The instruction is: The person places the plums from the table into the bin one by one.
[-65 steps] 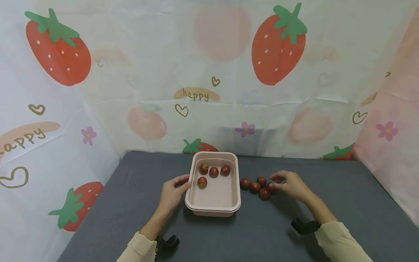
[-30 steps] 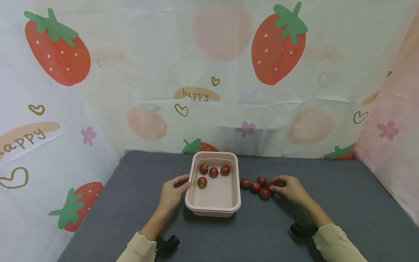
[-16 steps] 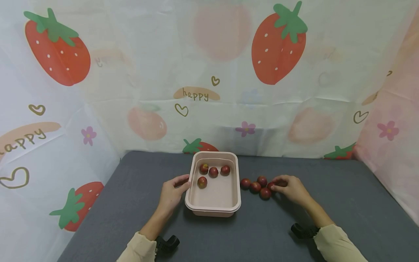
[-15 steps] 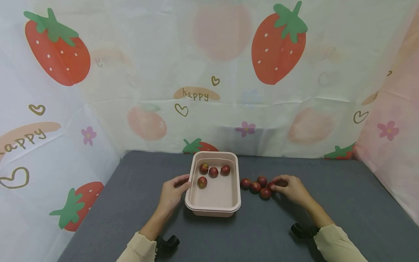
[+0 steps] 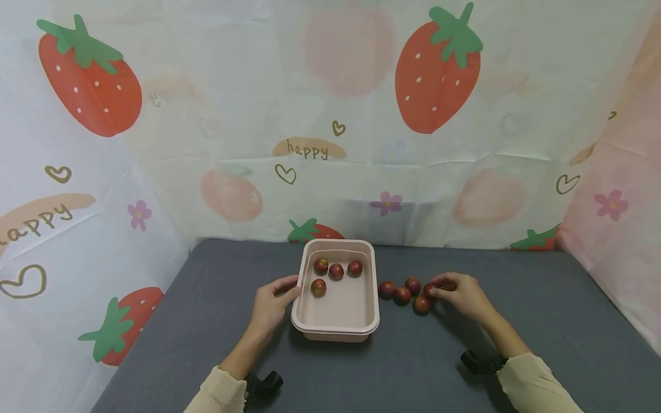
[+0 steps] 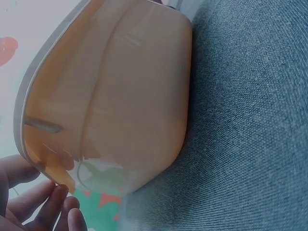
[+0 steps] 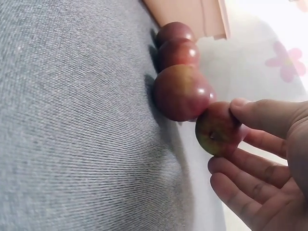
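Right hand [image 5: 462,296] of the person, in the head view, pinched one dark red fruit [image 5: 429,289] between its thumb and fingers. Left hand [image 5: 269,304] had its fingers relaxed, and their tips touched the left side of a pale pink box [image 5: 338,331]. Inside this box, more toward its far end, lay four similar fruits [image 5: 336,271]. Another loose group [image 5: 402,295], also four fruits, lay on the grey cloth [image 5: 361,373] between the box and the right hand. A light backdrop [image 5: 330,189] with printed strawberries hung behind.

In the left wrist view, the thumb and fingers were at the rim, near one corner, and the box stood on the cloth.

In the right wrist view, the held fruit was just beside the nearest fruit of the group; whether these two touched, I could not tell surely.
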{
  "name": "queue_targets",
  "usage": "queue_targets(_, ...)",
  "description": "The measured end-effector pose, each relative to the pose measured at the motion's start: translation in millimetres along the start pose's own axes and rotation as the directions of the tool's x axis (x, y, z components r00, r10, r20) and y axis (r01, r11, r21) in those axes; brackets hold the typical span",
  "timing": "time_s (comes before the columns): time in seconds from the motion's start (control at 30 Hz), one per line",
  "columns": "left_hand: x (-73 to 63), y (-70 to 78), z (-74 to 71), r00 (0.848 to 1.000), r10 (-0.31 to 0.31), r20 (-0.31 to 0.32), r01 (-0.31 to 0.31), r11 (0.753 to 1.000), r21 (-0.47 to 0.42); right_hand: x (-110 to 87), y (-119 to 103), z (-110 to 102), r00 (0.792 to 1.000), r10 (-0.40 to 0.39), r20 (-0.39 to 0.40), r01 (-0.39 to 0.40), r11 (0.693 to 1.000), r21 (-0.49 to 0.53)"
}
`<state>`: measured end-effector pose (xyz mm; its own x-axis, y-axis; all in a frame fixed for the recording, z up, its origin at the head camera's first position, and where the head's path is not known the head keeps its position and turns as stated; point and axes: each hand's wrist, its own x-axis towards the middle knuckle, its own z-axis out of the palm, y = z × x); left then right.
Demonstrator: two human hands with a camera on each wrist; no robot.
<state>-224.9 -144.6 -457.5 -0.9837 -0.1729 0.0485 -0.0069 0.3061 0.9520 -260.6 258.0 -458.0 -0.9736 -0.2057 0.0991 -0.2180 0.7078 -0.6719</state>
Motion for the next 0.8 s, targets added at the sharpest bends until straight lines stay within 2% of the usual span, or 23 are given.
queue_targets(0.47,1.4,0.7,-0.6,1.0,-0.01,0.005,0.01,1.0,-0.012,-1.2,-3.8,-5.2,0.999,0.039,-0.013,-0.039,0.999,0.015)
queue_targets(0.8,2.0,0.2,-0.7,1.0,-0.006,0.007,0.006,1.0,-0.01,-1.0,-10.3,-11.3,0.999,0.01,-0.047,-0.007,0.999,0.049)
